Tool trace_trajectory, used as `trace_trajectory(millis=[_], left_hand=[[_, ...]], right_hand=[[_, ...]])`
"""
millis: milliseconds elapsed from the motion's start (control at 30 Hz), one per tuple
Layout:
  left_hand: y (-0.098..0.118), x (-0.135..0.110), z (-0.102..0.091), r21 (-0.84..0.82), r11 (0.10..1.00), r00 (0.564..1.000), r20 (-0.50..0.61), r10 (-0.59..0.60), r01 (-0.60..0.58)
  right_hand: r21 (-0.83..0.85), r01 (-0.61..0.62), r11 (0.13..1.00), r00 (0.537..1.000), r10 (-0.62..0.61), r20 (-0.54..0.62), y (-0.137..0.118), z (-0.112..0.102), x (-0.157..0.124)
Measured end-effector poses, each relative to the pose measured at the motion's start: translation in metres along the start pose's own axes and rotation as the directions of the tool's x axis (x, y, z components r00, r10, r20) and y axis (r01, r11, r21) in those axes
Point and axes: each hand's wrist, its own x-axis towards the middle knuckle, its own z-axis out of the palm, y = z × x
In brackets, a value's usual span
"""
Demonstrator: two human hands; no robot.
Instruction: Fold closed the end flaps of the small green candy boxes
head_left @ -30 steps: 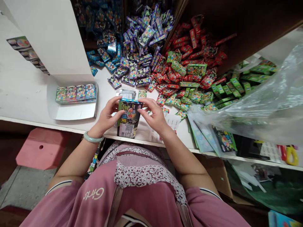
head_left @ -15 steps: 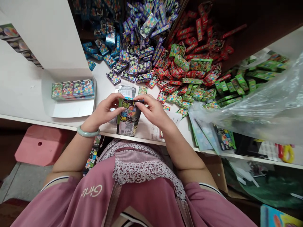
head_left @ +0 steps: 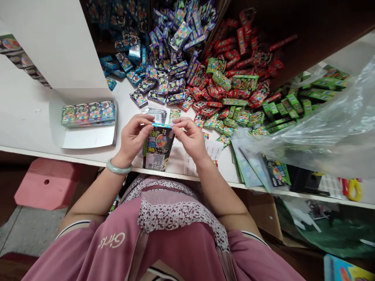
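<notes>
A black printed candy box [head_left: 158, 147] with colourful lettering stands at the table's front edge, with a narrow blue strip along its top. My left hand [head_left: 135, 134] pinches the upper left corner, thumb in front and fingers behind. At the upper right corner, my right hand [head_left: 190, 136] holds the box between thumb and fingers. Just behind it lie some dark, clear-windowed packets [head_left: 156, 114] and a small green candy box [head_left: 175, 113]. Beside my right wrist is a white printed sheet [head_left: 213, 149].
An open white carton [head_left: 84, 138] holding a row of small boxes [head_left: 88, 112] stands on the left. Heaps of blue [head_left: 134, 50], purple [head_left: 180, 35], red [head_left: 231, 50] and green small boxes [head_left: 244, 82] fill the back. Clear plastic [head_left: 307, 132] and yellow-handled scissors [head_left: 355, 190] are at right.
Both hands have shifted on the top corners, the right one slightly outward. The blue strip along the box's top now shows more fully between them.
</notes>
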Motion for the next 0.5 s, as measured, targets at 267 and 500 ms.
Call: trace_trajectory(millis=[267, 500], left_hand=[[0.005, 0.007, 0.001, -0.154, 0.984, 0.996, -0.02, -0.092, 0.088], [0.023, 0.014, -0.008, -0.028, 0.996, 0.992, 0.094, -0.083, 0.086]], right_hand=[[-0.108, 0.101, 0.989, 0.99, -0.09, 0.108, -0.014, -0.009, 0.003], [-0.105, 0.065, 0.992, 0.987, -0.049, 0.15, -0.029, -0.007, 0.007]])
